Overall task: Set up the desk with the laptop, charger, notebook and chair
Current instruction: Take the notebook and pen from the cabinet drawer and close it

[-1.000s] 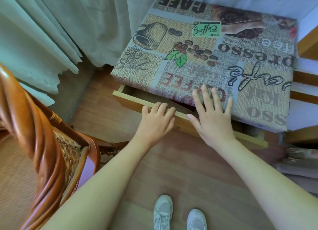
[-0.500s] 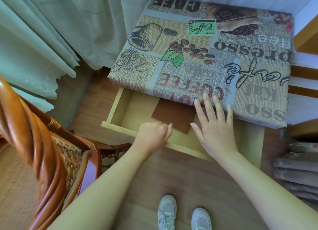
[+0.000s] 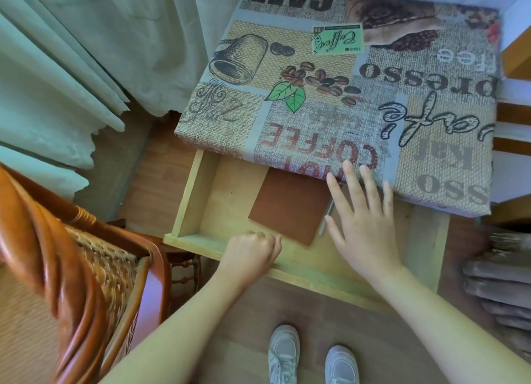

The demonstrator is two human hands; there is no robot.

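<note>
**Drawer open, brown notebook lying inside**

Head view: a small desk covered with a coffee-themed printed cloth [image 3: 359, 90] stands by pale green curtains [image 3: 57, 82]. Its pale wooden drawer [image 3: 218, 205] is pulled out toward the person. A flat, brown rectangular notebook [image 3: 290, 204] lies on the drawer floor, its far edge tucked under the desk top. Just to the right of it lies a slim silver pen [image 3: 326, 221], partly hidden by the right hand.

The left hand [image 3: 250, 254] is curled over the drawer's front edge, fingers closed around the board. The right hand [image 3: 362, 220] hovers over the drawer with fingers spread wide and flat, holding nothing, fingertips near the edge of the cloth.

A carved orange-brown wooden chair with a woven wicker back [image 3: 77, 268] stands at the left, beside the drawer's corner. White sneakers [image 3: 313, 357] stand on the wooden floor [image 3: 161, 168] below.
</note>
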